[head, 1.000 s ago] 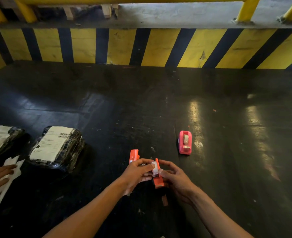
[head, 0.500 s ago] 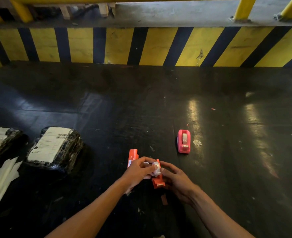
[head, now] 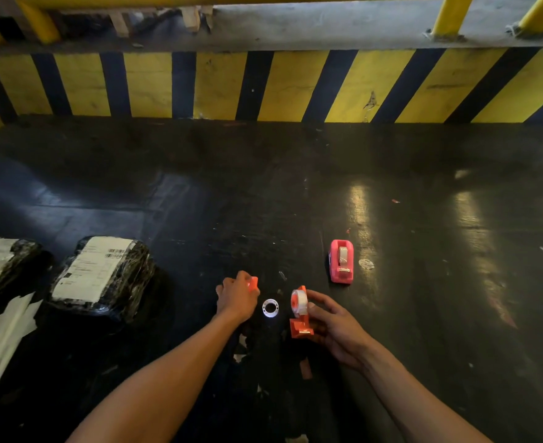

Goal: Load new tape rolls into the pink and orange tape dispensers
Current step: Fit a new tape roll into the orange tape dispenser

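Right now my right hand grips the orange dispenser half, roll seated; my left hand closes on the other orange half (spare core between). Misaligned shells could pinch the tape or pop the roll out. The pink dispenser sits well apart.

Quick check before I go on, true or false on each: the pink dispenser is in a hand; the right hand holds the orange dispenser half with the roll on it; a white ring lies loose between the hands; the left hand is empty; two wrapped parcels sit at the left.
1. The pink dispenser is in a hand. False: it stands alone on the dark floor.
2. The right hand holds the orange dispenser half with a tape roll. True.
3. A white ring lies between the hands. True.
4. The left hand is empty. False: its fingers close on an orange piece.
5. Two wrapped parcels sit left. True.
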Action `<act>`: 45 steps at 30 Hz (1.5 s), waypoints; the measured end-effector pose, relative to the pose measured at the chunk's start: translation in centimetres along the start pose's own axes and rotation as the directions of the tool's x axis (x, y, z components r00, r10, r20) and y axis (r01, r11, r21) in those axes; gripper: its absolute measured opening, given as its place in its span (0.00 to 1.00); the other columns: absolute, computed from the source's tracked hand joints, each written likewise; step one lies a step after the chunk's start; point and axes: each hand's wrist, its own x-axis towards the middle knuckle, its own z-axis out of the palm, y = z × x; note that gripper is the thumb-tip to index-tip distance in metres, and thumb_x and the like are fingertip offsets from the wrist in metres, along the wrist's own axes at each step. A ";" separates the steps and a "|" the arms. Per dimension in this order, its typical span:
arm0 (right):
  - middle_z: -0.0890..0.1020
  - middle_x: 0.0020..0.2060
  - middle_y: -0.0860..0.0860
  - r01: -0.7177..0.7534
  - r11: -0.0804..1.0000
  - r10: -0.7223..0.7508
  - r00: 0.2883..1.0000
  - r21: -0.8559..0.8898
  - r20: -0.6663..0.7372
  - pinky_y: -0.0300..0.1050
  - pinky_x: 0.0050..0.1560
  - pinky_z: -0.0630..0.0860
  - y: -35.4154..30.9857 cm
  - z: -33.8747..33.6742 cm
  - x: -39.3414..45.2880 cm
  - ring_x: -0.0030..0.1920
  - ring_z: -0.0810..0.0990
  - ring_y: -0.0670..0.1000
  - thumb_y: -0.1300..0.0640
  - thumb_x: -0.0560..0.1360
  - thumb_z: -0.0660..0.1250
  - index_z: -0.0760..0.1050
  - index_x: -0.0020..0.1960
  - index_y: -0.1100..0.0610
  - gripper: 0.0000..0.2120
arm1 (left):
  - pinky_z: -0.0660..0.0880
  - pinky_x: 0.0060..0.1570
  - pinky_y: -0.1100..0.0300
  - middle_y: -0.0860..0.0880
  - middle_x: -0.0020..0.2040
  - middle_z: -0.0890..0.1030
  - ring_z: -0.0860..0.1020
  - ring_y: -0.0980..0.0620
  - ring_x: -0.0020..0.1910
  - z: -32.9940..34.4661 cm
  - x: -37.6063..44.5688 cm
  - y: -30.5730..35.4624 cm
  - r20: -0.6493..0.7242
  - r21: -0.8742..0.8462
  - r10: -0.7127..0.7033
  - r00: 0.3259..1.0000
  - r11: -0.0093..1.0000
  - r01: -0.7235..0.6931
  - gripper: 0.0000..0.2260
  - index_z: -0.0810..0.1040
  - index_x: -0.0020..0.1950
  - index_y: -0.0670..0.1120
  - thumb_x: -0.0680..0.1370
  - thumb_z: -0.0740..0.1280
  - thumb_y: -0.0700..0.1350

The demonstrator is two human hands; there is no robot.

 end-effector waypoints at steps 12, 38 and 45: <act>0.84 0.56 0.59 0.049 0.998 -0.048 0.999 0.033 -0.010 0.56 0.54 0.81 -0.5 0.4 -0.2 0.51 0.85 0.58 0.61 0.79 0.67 0.77 0.64 0.45 0.16 | 0.83 0.51 0.49 0.41 0.60 0.81 0.82 0.41 0.59 -1.5 -2.2 1.9 0.416 -0.757 -0.059 0.907 0.531 0.381 0.20 0.74 0.70 0.46 0.78 0.70 0.39; 0.85 0.57 0.60 0.085 0.996 -0.083 0.995 -0.030 0.054 0.57 0.50 0.82 -0.8 1.7 -0.4 0.54 0.86 0.61 0.60 0.79 0.67 0.76 0.66 0.48 0.17 | 0.80 0.59 0.43 0.40 0.62 0.81 0.83 0.40 0.58 -2.7 -5.0 2.6 0.515 -0.746 0.071 0.854 0.528 0.406 0.17 0.77 0.65 0.48 0.77 0.71 0.38; 0.84 0.57 0.61 0.098 0.995 -0.095 0.993 -0.035 0.073 0.60 0.53 0.82 -0.3 1.9 -0.3 0.54 0.85 0.62 0.59 0.77 0.69 0.77 0.65 0.48 0.18 | 0.83 0.52 0.46 0.39 0.60 0.82 0.85 0.40 0.54 -2.8 -5.1 2.3 0.537 -0.733 0.046 0.842 0.519 0.439 0.17 0.78 0.64 0.48 0.77 0.71 0.37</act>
